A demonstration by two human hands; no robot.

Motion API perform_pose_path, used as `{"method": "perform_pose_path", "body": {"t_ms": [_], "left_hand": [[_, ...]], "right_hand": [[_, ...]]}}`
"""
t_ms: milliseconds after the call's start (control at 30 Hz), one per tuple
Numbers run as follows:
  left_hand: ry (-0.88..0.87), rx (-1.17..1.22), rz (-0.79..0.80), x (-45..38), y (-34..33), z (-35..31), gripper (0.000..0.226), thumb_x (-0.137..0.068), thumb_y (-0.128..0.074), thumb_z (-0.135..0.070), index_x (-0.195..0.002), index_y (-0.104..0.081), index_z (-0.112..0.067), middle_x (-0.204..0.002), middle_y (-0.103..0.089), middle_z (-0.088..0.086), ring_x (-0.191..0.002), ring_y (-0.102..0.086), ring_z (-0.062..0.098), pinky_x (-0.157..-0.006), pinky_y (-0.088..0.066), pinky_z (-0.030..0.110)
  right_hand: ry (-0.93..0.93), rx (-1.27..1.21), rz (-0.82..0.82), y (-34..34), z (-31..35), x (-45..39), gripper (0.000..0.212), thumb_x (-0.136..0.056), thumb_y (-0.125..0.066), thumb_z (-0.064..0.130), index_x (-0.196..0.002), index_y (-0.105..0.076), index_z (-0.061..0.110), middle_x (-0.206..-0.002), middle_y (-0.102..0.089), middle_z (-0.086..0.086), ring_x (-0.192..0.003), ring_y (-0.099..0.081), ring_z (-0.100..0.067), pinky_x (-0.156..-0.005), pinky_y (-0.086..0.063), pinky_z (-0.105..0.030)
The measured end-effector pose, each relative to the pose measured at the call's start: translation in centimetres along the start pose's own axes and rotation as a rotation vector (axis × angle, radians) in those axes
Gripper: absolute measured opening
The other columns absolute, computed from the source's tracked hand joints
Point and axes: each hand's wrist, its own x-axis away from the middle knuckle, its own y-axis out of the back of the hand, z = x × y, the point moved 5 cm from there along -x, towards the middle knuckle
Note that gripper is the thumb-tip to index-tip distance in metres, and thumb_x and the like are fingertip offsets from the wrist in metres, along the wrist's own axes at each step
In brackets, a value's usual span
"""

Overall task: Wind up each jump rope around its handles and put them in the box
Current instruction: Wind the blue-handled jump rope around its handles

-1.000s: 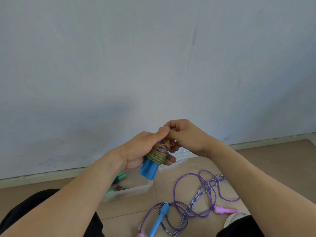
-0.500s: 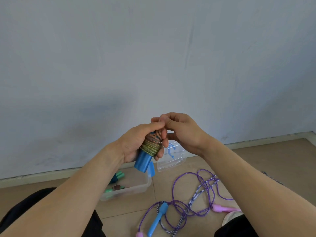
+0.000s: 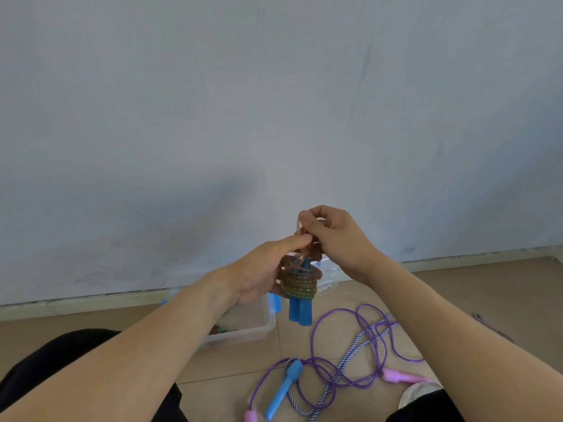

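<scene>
On the tiled floor near the wall sits a clear plastic box [image 3: 243, 325], with a loose purple jump rope [image 3: 323, 376] lying to its right. Above them, the left hand [image 3: 259, 275] grips the blue handles [image 3: 300, 312] wound with multicoloured rope [image 3: 300, 286], while the right hand [image 3: 335, 236] pinches the rope's free end.

No text, label, brand, number or sign can be read anywhere in the view.
</scene>
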Motion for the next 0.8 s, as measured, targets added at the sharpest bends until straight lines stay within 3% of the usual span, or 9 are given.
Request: {"method": "perform_pose_path", "body": {"t_ms": [100, 200, 300, 467, 600, 667, 733, 800], "left_hand": [[-0.123, -0.066, -0.134, -0.1, 1.2, -0.6, 0.062, -0.089, -0.053, -0.061, -0.112, -0.065, -0.005, -0.095, -0.073, 0.013, -0.086, -0.070, 0.031, -0.092, -0.055, 0.053], [-0.144, -0.172, -0.165, 0.2, 1.6, -0.8, 0.053, -0.097, -0.047, -0.052, -0.105, -0.068, -0.003, -0.085, -0.072, 0.018, -0.069, -0.068, 0.028, -0.069, -0.060, 0.036], [-0.089, -0.259, -0.139, 0.5, 2.2, -0.3, 0.045, -0.101, -0.050, -0.037, -0.091, -0.070, 0.003, -0.083, -0.070, 0.016, -0.067, -0.067, 0.022, -0.063, -0.057, 0.027], [0.067, -0.305, -0.054, 0.7, 3.5, 1.6, 0.039, -0.100, -0.053, -0.036, -0.087, -0.070, -0.003, -0.087, -0.071, 0.012, -0.076, -0.071, 0.030, -0.067, -0.060, 0.042], [0.154, -0.351, -0.067, 1.2, 5.4, 2.9, 0.038, -0.100, -0.052, -0.036, -0.086, -0.071, -0.006, -0.083, -0.071, 0.008, -0.073, -0.070, 0.028, -0.059, -0.060, 0.038], [0.188, -0.536, -0.119, 1.3, 7.0, 3.9, 0.040, -0.100, -0.049, -0.044, -0.085, -0.072, -0.014, -0.082, -0.072, 0.002, -0.073, -0.070, 0.021, -0.062, -0.057, 0.033], [0.180, -0.869, -0.224, 1.2, 9.1, 5.2, 0.040, -0.098, -0.043, -0.054, -0.088, -0.065, -0.022, -0.082, -0.067, -0.005, -0.075, -0.064, 0.014, -0.067, -0.049, 0.028], [0.195, -1.056, -0.319, 1.6, 10.7, 6.7, 0.045, -0.095, -0.042, -0.062, -0.109, -0.057, -0.022, -0.093, -0.062, -0.002, -0.085, -0.060, 0.017, -0.071, -0.045, 0.032]], "right_hand": [[0.021, 0.034, 0.029, -1.0, 0.2, -0.1, 0.028, -0.100, -0.054, 0.026, -0.093, -0.060, -0.001, -0.065, -0.064, -0.011, -0.056, -0.052, -0.027, -0.049, -0.044, -0.031], [0.000, 0.001, 0.026, -0.8, 0.1, -0.5, 0.028, -0.100, -0.054, 0.024, -0.090, -0.062, -0.001, -0.078, -0.063, -0.019, -0.060, -0.050, -0.022, -0.046, -0.038, -0.026], [-0.067, 0.076, 0.032, -0.9, -0.6, -0.8, 0.028, -0.099, -0.056, 0.024, -0.087, -0.068, 0.002, -0.080, -0.063, -0.015, -0.064, -0.051, -0.016, -0.050, -0.040, -0.024], [-0.111, 0.022, -0.021, -2.8, -2.0, -1.1, 0.026, -0.101, -0.053, 0.019, -0.082, -0.064, 0.005, -0.092, -0.073, -0.003, -0.053, -0.058, -0.013, -0.045, -0.040, -0.023], [-0.117, 0.049, -0.072, -4.8, -3.0, -1.3, 0.026, -0.102, -0.049, 0.021, -0.082, -0.062, 0.009, -0.087, -0.075, 0.000, -0.052, -0.063, -0.016, -0.049, -0.041, -0.024], [-0.120, 0.088, -0.051, -6.7, -3.8, -1.3, 0.023, -0.103, -0.045, 0.026, -0.093, -0.057, 0.008, -0.084, -0.076, -0.002, -0.049, -0.062, -0.016, -0.047, -0.040, -0.021], [-0.133, 0.119, 0.005, -8.7, -5.2, -1.6, 0.021, -0.104, -0.042, 0.030, -0.101, -0.050, 0.010, -0.080, -0.076, -0.006, -0.049, -0.062, -0.016, -0.045, -0.040, -0.021], [-0.127, 0.183, 0.049, -10.5, -7.1, -2.6, 0.020, -0.104, -0.041, 0.032, -0.100, -0.047, 0.013, -0.079, -0.075, -0.006, -0.052, -0.064, -0.017, -0.048, -0.042, -0.021]]}}
